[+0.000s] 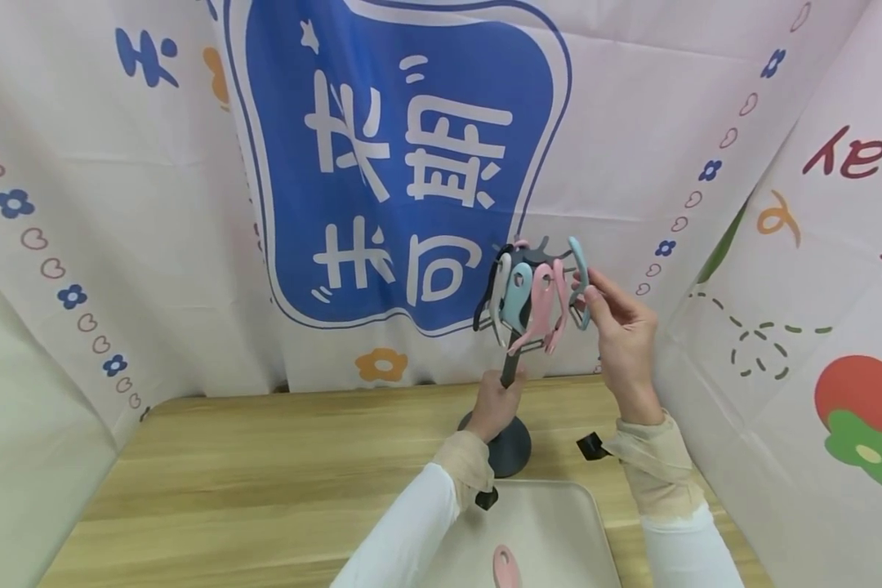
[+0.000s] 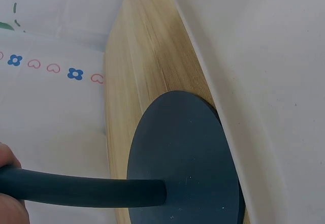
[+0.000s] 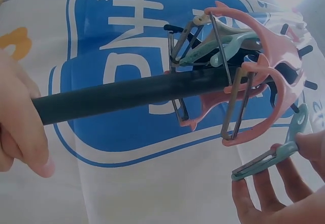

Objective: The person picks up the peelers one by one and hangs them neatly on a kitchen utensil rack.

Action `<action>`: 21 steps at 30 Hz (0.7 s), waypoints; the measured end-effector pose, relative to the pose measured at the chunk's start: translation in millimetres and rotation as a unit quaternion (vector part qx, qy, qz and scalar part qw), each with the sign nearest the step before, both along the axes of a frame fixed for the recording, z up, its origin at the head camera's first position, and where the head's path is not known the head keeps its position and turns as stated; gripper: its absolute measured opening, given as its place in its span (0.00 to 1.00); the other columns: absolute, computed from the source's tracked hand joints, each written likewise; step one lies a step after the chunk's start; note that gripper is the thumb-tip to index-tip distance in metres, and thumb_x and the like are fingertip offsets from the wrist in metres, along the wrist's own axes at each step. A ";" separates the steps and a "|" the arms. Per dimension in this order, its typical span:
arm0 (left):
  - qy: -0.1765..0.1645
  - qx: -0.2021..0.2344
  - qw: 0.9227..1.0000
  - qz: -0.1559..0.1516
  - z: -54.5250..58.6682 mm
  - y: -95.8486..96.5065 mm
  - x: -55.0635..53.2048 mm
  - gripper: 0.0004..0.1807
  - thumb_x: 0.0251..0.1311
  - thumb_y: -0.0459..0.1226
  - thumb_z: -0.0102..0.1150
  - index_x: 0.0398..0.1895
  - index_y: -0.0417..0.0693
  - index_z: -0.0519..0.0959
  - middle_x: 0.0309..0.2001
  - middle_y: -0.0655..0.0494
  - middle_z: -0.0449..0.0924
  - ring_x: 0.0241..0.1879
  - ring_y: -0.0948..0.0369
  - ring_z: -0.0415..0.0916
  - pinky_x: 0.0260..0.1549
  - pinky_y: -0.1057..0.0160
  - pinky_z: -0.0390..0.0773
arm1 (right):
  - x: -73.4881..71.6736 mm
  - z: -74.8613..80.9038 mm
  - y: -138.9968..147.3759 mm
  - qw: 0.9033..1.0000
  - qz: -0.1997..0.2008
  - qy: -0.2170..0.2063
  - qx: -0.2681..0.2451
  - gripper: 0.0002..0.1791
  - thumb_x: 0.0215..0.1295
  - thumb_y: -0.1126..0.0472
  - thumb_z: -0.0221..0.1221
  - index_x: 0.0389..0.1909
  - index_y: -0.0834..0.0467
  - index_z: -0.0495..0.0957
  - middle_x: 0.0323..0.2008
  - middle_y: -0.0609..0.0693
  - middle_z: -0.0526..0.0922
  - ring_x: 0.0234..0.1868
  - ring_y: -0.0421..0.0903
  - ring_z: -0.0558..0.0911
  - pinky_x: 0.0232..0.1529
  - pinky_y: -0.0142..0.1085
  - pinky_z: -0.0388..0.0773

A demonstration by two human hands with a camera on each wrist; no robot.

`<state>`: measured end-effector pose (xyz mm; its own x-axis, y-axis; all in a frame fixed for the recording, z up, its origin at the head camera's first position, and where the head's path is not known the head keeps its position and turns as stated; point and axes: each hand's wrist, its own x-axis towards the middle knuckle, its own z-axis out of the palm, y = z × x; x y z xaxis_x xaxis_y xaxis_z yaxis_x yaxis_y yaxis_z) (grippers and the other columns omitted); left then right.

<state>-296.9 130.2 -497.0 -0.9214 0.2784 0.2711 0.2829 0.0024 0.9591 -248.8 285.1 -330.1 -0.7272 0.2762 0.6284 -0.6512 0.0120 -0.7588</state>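
Observation:
My left hand (image 1: 494,406) grips the dark pole (image 1: 511,369) of a stand with a round base (image 2: 180,148). Around the hooks at its top hang several Y-shaped peelers, among them a pink peeler (image 1: 540,306), a teal peeler (image 1: 517,296), a white peeler (image 1: 496,304) and a black peeler (image 1: 483,304). To the right of them, my right hand (image 1: 627,336) pinches another teal peeler (image 3: 270,162) between thumb and fingers. In the right wrist view its handle end is close to the hook tips; whether it touches one I cannot tell.
A beige tray (image 1: 559,539) lies in front of the stand base, with a pink peeler (image 1: 505,565) in it. The wooden table (image 1: 265,474) extends to the left. Printed white cloth (image 1: 617,122) hangs behind and at the sides.

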 end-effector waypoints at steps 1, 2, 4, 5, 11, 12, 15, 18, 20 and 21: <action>0.000 -0.001 1.000 0.000 0.2 0.1 0.5 0.31 0.82 0.42 0.52 0.12 0.53 0.62 0.10 0.64 0.58 0.10 0.66 0.52 0.14 0.66 0.53 | -0.7 -0.3 -0.5 1.000 0.006 0.001 -0.005 0.17 0.77 0.69 0.61 0.63 0.69 0.81 0.54 0.61 0.90 0.54 0.47 0.90 0.57 0.38 0.85; -0.001 -0.001 1.000 -0.001 0.4 0.3 0.8 0.32 0.82 0.42 0.52 0.12 0.53 0.62 0.10 0.64 0.58 0.10 0.66 0.51 0.14 0.66 0.53 | -1.2 -0.5 -0.9 1.000 0.010 0.002 -0.009 0.17 0.77 0.70 0.61 0.63 0.70 0.80 0.53 0.61 0.90 0.54 0.47 0.90 0.57 0.38 0.85; -0.001 -0.003 1.000 -0.001 0.5 0.8 0.8 0.32 0.82 0.43 0.52 0.12 0.53 0.62 0.10 0.64 0.58 0.11 0.65 0.51 0.14 0.66 0.53 | -2.3 -1.1 -1.9 1.000 0.015 0.005 -0.014 0.17 0.77 0.70 0.61 0.63 0.71 0.80 0.53 0.60 0.90 0.54 0.47 0.91 0.57 0.39 0.85; -0.001 -0.003 1.000 -0.001 0.7 0.9 0.7 0.32 0.82 0.43 0.52 0.12 0.53 0.62 0.10 0.64 0.58 0.11 0.65 0.51 0.14 0.66 0.53 | -2.6 -1.4 -2.4 1.000 0.015 0.002 -0.014 0.17 0.77 0.70 0.61 0.62 0.71 0.80 0.53 0.60 0.90 0.54 0.47 0.91 0.57 0.39 0.85; 0.005 0.001 1.000 -0.004 1.4 0.5 0.7 0.31 0.82 0.42 0.52 0.12 0.52 0.62 0.10 0.65 0.57 0.11 0.66 0.51 0.14 0.66 0.54 | -2.4 -1.2 -5.6 0.999 0.025 -0.013 -0.018 0.17 0.78 0.70 0.59 0.63 0.72 0.79 0.53 0.52 0.91 0.53 0.42 0.90 0.58 0.38 0.84; 0.006 0.002 1.000 -0.005 1.1 0.6 0.7 0.31 0.82 0.42 0.52 0.12 0.52 0.62 0.10 0.65 0.57 0.11 0.66 0.51 0.14 0.66 0.54 | -2.3 -1.3 -5.9 0.999 0.030 -0.014 -0.021 0.17 0.78 0.70 0.59 0.63 0.72 0.79 0.53 0.49 0.92 0.53 0.42 0.90 0.58 0.38 0.84; 0.007 0.003 1.000 -0.007 0.6 0.6 0.9 0.31 0.82 0.43 0.52 0.13 0.52 0.62 0.10 0.65 0.57 0.11 0.66 0.51 0.14 0.66 0.54 | -2.0 -2.0 -6.1 0.998 0.048 -0.015 -0.034 0.17 0.78 0.71 0.58 0.63 0.72 0.79 0.53 0.47 0.92 0.55 0.41 0.89 0.59 0.38 0.84; 0.009 0.002 1.000 -0.007 -0.5 0.8 0.4 0.31 0.82 0.43 0.52 0.13 0.52 0.62 0.11 0.65 0.57 0.11 0.66 0.51 0.14 0.66 0.54 | -2.5 -3.3 -5.7 0.997 0.064 -0.014 -0.047 0.16 0.78 0.72 0.57 0.63 0.70 0.80 0.53 0.47 0.91 0.56 0.42 0.89 0.60 0.38 0.83; 0.010 0.001 1.000 -0.006 -0.4 0.7 0.4 0.31 0.83 0.44 0.52 0.13 0.52 0.62 0.11 0.65 0.57 0.11 0.66 0.51 0.14 0.66 0.54 | -3.2 -4.5 -5.6 0.996 0.072 -0.013 -0.051 0.16 0.78 0.72 0.56 0.63 0.69 0.80 0.54 0.47 0.91 0.56 0.41 0.89 0.59 0.36 0.83; 0.011 0.000 1.000 -0.005 -0.7 0.8 0.3 0.32 0.83 0.44 0.52 0.13 0.52 0.62 0.11 0.65 0.57 0.11 0.66 0.51 0.14 0.67 0.54 | -3.6 -5.3 -5.5 0.996 0.074 -0.012 -0.050 0.16 0.78 0.72 0.56 0.63 0.68 0.81 0.54 0.47 0.91 0.56 0.41 0.89 0.59 0.35 0.83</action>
